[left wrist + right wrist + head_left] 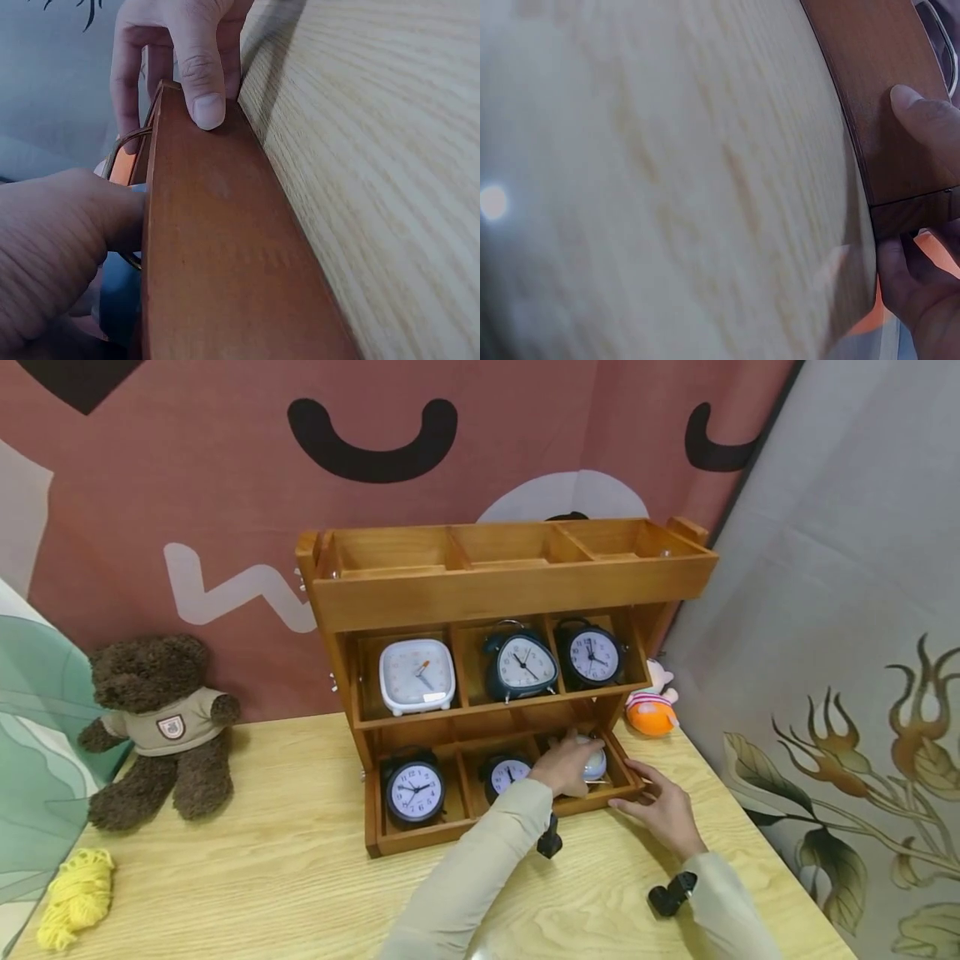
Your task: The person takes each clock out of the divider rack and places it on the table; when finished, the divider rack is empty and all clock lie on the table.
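A three-tier wooden shelf (517, 597) stands on the table. My left hand (566, 767) reaches into the bottom tier's right compartment and grips a small light-blue alarm clock (596, 763), partly covered by the fingers. Part of that clock's blue body (120, 292) shows below the hand in the left wrist view. My right hand (663, 812) holds the bottom tier's front right corner, thumb on the front board (885, 75) and fingers round the side. Two black round clocks, one at left (416, 791) and one in the middle (507, 775), share that tier; my left forearm partly hides the middle one.
The middle tier holds a white square clock (417, 675), a dark triangular clock (523, 664) and a black round clock (592, 656). A brown teddy bear (165, 727) and yellow yarn (77, 893) lie left. An orange-bottomed plush toy (651, 714) sits behind the shelf's right side.
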A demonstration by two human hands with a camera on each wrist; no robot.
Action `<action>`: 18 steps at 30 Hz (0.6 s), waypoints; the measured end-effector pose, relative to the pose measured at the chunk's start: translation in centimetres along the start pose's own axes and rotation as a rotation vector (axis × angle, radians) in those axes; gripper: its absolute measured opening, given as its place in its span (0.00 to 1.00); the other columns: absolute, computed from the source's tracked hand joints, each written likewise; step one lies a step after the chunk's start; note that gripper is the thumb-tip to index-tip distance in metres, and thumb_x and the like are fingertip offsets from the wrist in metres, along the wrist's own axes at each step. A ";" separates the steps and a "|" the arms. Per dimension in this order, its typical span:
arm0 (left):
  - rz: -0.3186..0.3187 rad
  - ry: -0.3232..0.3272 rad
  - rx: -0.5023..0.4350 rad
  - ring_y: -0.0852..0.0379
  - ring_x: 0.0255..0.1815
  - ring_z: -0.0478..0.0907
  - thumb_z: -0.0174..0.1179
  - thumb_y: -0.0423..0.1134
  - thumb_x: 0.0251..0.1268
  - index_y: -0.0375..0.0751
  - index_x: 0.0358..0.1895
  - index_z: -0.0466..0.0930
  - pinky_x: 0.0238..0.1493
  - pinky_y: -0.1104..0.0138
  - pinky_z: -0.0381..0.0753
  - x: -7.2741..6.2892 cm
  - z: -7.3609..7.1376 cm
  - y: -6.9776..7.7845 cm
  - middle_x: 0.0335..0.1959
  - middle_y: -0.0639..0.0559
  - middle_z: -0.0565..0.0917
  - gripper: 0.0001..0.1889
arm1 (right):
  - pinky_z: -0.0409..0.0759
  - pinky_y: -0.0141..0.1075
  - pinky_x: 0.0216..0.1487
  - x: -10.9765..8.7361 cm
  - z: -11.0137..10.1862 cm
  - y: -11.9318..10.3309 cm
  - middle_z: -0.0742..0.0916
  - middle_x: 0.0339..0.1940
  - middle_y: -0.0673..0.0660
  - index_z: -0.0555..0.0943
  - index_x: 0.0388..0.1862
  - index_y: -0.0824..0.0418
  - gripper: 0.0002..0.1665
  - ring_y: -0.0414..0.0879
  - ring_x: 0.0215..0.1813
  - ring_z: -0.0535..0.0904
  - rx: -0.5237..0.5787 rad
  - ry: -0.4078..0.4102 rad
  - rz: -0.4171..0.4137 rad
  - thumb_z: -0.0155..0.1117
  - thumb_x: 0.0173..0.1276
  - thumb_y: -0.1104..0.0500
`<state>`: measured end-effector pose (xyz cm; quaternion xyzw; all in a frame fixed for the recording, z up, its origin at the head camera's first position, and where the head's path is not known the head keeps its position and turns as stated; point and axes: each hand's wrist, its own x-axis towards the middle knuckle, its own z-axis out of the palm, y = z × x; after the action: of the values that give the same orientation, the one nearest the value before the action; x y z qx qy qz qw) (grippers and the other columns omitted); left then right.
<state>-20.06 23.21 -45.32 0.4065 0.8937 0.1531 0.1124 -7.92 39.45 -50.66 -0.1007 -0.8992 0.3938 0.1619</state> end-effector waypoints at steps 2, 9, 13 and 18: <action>0.004 0.011 -0.005 0.31 0.65 0.67 0.71 0.38 0.49 0.66 0.72 0.62 0.50 0.55 0.81 0.0 0.1 -0.1 0.75 0.43 0.59 0.44 | 0.82 0.43 0.51 0.0 0.0 0.0 0.79 0.63 0.64 0.73 0.67 0.57 0.43 0.60 0.57 0.80 0.003 0.000 0.003 0.79 0.50 0.61; 0.024 0.038 -0.054 0.32 0.68 0.65 0.71 0.42 0.50 0.63 0.72 0.63 0.58 0.51 0.77 -0.3 0.2 -0.9 0.74 0.42 0.61 0.42 | 0.81 0.42 0.52 0.1 0.6 0.0 0.78 0.63 0.65 0.72 0.67 0.57 0.44 0.60 0.58 0.80 0.017 -0.029 0.021 0.79 0.50 0.59; 0.057 0.072 -0.083 0.35 0.71 0.62 0.70 0.44 0.51 0.64 0.72 0.62 0.61 0.51 0.75 -0.9 -0.8 -0.6 0.75 0.42 0.60 0.42 | 0.81 0.43 0.51 -0.1 0.4 0.0 0.78 0.63 0.66 0.72 0.68 0.57 0.44 0.62 0.57 0.80 -0.004 -0.021 0.020 0.79 0.50 0.58; 0.097 0.143 -0.056 0.38 0.66 0.67 0.72 0.44 0.48 0.67 0.73 0.59 0.50 0.59 0.81 -3.2 -3.1 0.8 0.75 0.44 0.57 0.45 | 0.82 0.39 0.49 0.1 -0.1 -0.1 0.80 0.61 0.65 0.73 0.66 0.58 0.43 0.60 0.57 0.80 -0.040 0.003 -0.017 0.79 0.50 0.59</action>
<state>-18.48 20.74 -41.87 0.4342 0.8740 0.2120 0.0523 -7.96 39.41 -50.51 -0.0968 -0.9074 0.3743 0.1647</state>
